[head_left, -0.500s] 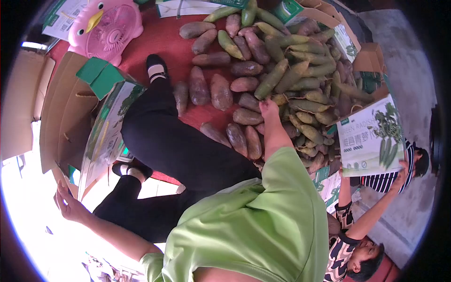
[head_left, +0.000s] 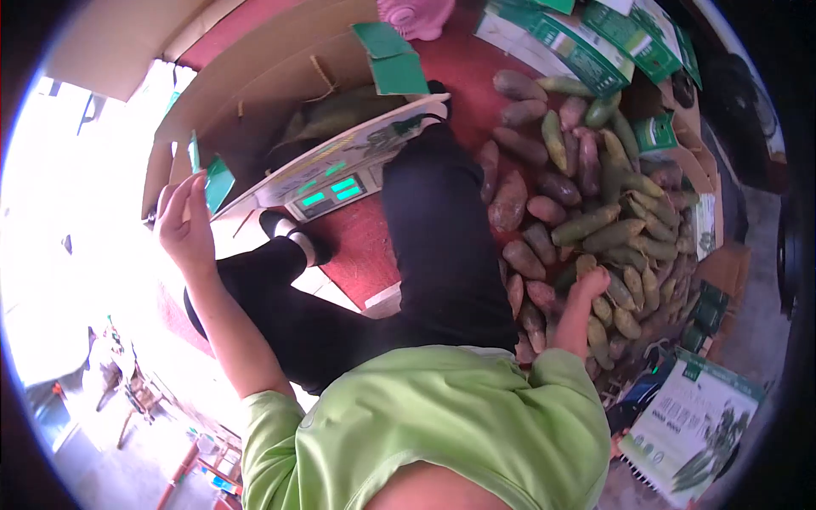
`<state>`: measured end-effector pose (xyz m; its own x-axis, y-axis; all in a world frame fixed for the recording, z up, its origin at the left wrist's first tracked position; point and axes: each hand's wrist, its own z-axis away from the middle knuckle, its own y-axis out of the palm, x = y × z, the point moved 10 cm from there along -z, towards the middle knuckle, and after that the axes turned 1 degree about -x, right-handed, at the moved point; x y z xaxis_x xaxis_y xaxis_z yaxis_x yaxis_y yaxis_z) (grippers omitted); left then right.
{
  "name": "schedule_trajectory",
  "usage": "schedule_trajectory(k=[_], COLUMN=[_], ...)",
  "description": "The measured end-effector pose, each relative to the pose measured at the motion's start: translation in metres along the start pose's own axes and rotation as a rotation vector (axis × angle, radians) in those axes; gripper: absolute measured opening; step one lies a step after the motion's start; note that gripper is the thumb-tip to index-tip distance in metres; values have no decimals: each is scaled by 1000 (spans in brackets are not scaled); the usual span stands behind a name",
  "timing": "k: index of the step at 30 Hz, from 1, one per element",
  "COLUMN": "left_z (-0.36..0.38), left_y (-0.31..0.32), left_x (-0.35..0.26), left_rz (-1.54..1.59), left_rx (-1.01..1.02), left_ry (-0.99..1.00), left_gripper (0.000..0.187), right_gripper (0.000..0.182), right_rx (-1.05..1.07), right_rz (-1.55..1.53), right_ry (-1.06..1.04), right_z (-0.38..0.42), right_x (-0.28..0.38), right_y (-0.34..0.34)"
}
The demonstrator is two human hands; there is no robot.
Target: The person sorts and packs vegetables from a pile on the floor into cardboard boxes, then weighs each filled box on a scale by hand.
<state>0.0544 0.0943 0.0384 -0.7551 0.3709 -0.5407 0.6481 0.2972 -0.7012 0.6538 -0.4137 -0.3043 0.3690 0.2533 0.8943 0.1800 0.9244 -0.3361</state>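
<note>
My right hand [head_left: 591, 283] is closed at the near side of the radish pile, around the end of a green radish [head_left: 586, 264] whose tip shows above the fingers. More green radishes [head_left: 633, 234] and purplish-brown ones [head_left: 523, 259] lie around it. My left hand [head_left: 185, 225] is raised beside an open carton [head_left: 289, 64], its fingers loosely bent and apart, nothing visible in them. Inside the carton, dark greenish shapes [head_left: 340, 115] show dimly. Beneath the carton's printed side, a scale display [head_left: 331, 195] glows with green digits.
Red matting [head_left: 353, 255] covers the floor around my legs. Flattened green-and-white cartons [head_left: 586, 42] and a pink fan [head_left: 416, 17] are at the top. At lower right, another person's hand [head_left: 618, 442] is by a printed radish box [head_left: 688, 425].
My view has swung left, bringing the carton and scale display into sight. My left hand has risen to the carton's side. My right hand stays at the radish pile, now closed on a radish.
</note>
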Motion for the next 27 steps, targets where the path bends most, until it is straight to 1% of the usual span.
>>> schedule_trajectory(k=[1,3,5,6,8,9,11,13,15,18,19,21,24,25,26,27], left_z=[-7,0,8,8,6,6,6,6,7,6,6,6,7,7,6,6], left_y=[-18,-10,1,-2,-2,-1,-3,-2,-2,-3,-3,-7,-6,-7,-7,-9], left_x=[-13,-12,-10,-11,-12,-12,-14,-18,-15,-11,-11,-11,-11,-11,-11,-10], left_rz=[8,9,75,72,81,76,88,118,124,119,133,144,144,145,146,147], left_rx=[-3,75,119,107,166,184,169,161,167,189,185,175,182,185,187,182], left_ry=[35,-10,-58,-63,-61,-63,-56,-41,-54,-70,-51,-37,-36,-37,-39,-44], left_gripper=[9,9,9,9,9,9,9,9,9,9,9,9,10,10,11,11], right_gripper=[25,25,10,10,17,20,16,12,9,11,12,12,14,13,10,22], right_rx=[62,106,191,203,338,412,565,660,807,1050,1213,1406,1831,1862,1923,1814], right_rz=[-60,-102,-224,-226,-288,-290,-276,-258,-254,-362,-413,-461,-481,-494,-367,-354], right_ry=[0,-53,-37,-41,-73,-126,-236,-423,-576,-680,-650,-558,-388,-448,-476,-421], right_z=[4,-2,22,43,101,130,178,232,284,352,373,415,503,523,549,574], right_x=[2,35,83,103,150,178,230,295,353,421,438,463,465,458,447,431], right_y=[15,17,27,36,71,88,116,134,151,177,189,209,247,263,279,282])
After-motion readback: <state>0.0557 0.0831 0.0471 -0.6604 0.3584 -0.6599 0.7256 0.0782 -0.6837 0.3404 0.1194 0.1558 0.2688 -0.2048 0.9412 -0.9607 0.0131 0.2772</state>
